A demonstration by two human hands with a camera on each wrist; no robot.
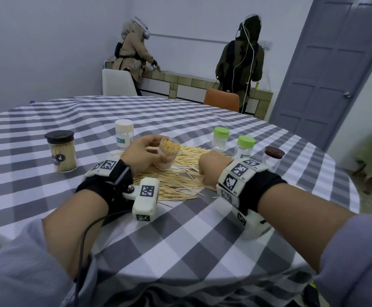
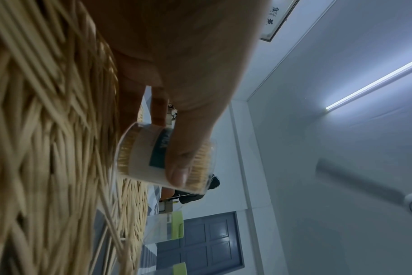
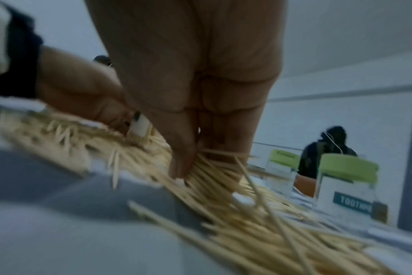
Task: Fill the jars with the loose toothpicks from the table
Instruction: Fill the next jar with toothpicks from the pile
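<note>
My left hand [image 1: 146, 152] grips an open clear jar [image 1: 166, 155] packed with toothpicks, tilted and held just above the loose toothpick pile [image 1: 176, 180] on the checked tablecloth. In the left wrist view the thumb lies across the jar [image 2: 153, 158] and its label. My right hand [image 1: 209, 167] reaches down into the pile at its right side. In the right wrist view its fingertips [image 3: 183, 163] pinch a small bunch of toothpicks [image 3: 214, 173] lying on the pile.
A black-lidded full jar [image 1: 62, 150] stands at the left and a white-lidded jar [image 1: 124, 132] behind the pile. Two green-lidded jars [image 1: 220, 138] [image 1: 244, 147] and a brown-lidded jar [image 1: 273, 157] stand at the right. Two people stand at a far counter; chairs are behind the table.
</note>
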